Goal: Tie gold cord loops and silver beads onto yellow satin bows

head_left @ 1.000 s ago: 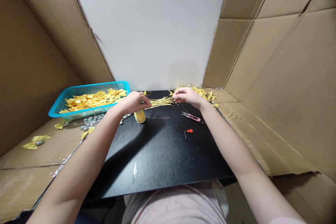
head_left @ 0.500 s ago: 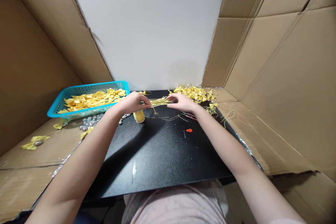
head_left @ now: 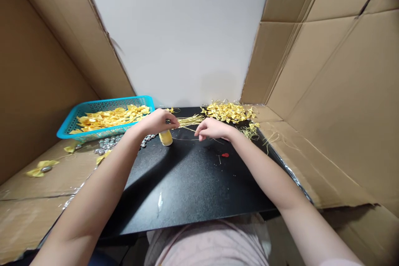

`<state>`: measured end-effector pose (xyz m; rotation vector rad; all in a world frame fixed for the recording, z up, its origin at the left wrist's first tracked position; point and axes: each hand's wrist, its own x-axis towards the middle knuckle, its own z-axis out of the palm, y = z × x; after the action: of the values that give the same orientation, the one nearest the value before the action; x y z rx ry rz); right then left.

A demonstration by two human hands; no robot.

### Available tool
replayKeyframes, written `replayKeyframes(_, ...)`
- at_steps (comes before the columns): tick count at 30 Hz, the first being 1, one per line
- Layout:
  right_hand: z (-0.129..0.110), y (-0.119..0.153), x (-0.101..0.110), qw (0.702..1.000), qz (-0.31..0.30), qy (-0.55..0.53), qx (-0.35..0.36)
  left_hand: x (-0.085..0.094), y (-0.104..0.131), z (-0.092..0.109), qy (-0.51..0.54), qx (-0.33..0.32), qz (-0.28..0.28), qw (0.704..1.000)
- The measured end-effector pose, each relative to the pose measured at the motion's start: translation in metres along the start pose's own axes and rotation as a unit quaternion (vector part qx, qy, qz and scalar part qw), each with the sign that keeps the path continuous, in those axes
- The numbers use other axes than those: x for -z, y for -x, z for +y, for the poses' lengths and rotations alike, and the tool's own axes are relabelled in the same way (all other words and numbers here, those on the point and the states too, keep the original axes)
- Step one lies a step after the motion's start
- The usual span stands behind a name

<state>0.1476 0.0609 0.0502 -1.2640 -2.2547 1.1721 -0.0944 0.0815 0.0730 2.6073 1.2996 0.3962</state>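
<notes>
At the back of the black table, my left hand (head_left: 161, 121) is closed on the left end of a bundle of thin yellow cords (head_left: 191, 120). The cords fan out to the right of its fingers. My right hand (head_left: 213, 129) is just in front of the bundle's right end, thumb and fingers pinched on one yellow strand that slants out from near the left hand. Below the left hand stands a spool of yellow thread (head_left: 166, 138), its top partly hidden. A thin thread (head_left: 183, 139) runs from the spool toward the right hand.
A blue basket (head_left: 67, 128) of yellow ribbon bows stands at left, with silvery beads (head_left: 107, 144) before it. Finished-looking yellow bows (head_left: 229, 111) are heaped at back right, beside cord scraps (head_left: 249, 133). A red piece (head_left: 225, 155) lies on the table (head_left: 193, 187). Cardboard walls (head_left: 343, 91) flank it.
My right hand has left the bundle's right end and come slightly toward me, drawing one strand apart from the rest. My left hand stays closed on the bundle.
</notes>
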Motion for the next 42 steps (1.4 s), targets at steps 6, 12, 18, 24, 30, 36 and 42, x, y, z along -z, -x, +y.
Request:
replayKeyframes(6,0.009,0.022,0.040,0.990,-0.032,0.099,-0.095,0.000,0.000,-0.003,0.009,0.019,-0.006,1.000)
replayKeyframes(12,0.020,0.023,0.049,0.965,0.037,0.234,-0.117,0.001,0.001,-0.002,0.020,0.024,-0.008,0.999)
replayKeyframes(18,0.012,-0.016,-0.025,0.979,0.119,0.127,0.108,0.001,0.001,0.000,0.011,0.016,-0.012,1.000)
replayKeyframes(24,0.015,-0.030,-0.061,0.980,0.155,0.075,0.100,0.003,0.002,0.003,0.011,0.014,-0.016,1.000)
replayKeyframes(30,0.014,-0.018,-0.026,0.994,0.091,0.011,0.063,0.002,0.001,0.003,0.007,0.019,-0.029,0.999)
replayKeyframes(36,0.008,-0.004,0.002,0.998,0.043,0.009,0.044,-0.001,0.000,-0.001,0.009,0.011,-0.033,0.999)
replayKeyframes(42,0.007,0.000,0.007,0.998,0.029,0.011,0.047,-0.002,-0.001,-0.001,-0.011,-0.029,-0.021,0.999)
